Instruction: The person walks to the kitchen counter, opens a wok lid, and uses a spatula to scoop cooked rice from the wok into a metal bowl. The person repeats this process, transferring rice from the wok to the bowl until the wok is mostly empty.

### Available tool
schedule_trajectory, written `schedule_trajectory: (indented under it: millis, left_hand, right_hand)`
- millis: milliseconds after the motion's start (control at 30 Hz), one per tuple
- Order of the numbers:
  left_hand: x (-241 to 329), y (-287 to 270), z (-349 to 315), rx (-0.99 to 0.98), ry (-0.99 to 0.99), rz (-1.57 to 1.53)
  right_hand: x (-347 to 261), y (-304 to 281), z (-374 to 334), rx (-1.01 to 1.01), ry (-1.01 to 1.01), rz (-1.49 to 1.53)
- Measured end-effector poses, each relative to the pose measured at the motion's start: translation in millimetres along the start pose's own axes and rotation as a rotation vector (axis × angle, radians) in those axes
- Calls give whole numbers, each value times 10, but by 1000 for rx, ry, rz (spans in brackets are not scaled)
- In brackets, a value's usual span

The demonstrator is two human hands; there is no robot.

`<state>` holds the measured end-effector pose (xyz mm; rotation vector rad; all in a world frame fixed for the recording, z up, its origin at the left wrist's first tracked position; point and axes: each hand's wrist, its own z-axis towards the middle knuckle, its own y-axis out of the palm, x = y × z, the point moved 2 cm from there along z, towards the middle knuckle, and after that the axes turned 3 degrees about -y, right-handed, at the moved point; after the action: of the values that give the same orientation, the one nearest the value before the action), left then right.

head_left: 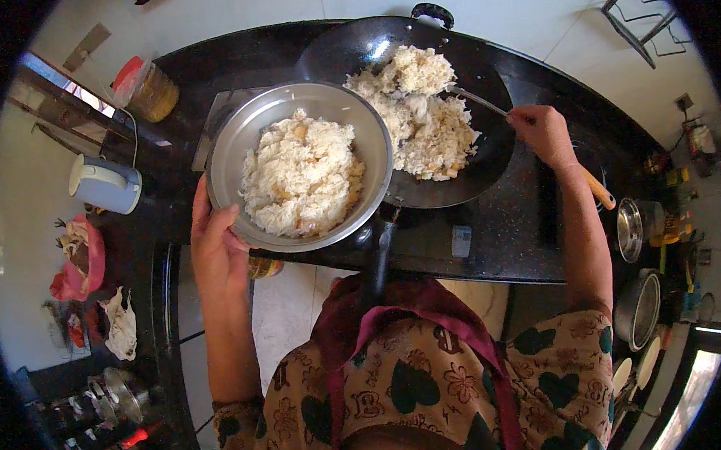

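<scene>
My left hand (218, 236) grips the lower left rim of a wide stainless steel bowl (378, 130), thumb over the edge. A mound of cooked rice (301, 175) with small brownish bits fills its middle. Right of it sits a black wok (488, 169), partly overlapped by the bowl, with more rice (437, 139) heaped inside. My right hand (542, 134) is closed round a long cooking utensil (480, 100) with a metal shaft and a wooden end that shows past my wrist. Its head is hidden at a clump of rice in the wok.
The wok's long black handle (379, 261) points toward my body over the black counter (508, 238). A red-lidded jar (154, 93) and a light blue kettle (105, 183) stand left. Metal pots (638, 308) are at the right. A wire rack (647, 22) hangs at the far right.
</scene>
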<state>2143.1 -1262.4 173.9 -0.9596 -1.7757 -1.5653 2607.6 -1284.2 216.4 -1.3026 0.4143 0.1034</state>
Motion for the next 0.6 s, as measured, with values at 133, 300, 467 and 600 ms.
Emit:
schedule_trajectory:
  millis: [133,300,467,600]
  left_hand:
    - [48,43,-13,-14,-23,20]
    - [-19,-52,53,-52,-7,-11]
    - [-60,-46,83,-57,-31,-62]
    - [-34,29,53,-61,-12,-37]
  right_hand:
    - [-127,-267,-64,44,-34,-43]
    - [-489,-636,-282,55,17,23]
    - [-1002,-863,-441,30,-28,129]
    - [-1330,-782,-479,-3,-286,67]
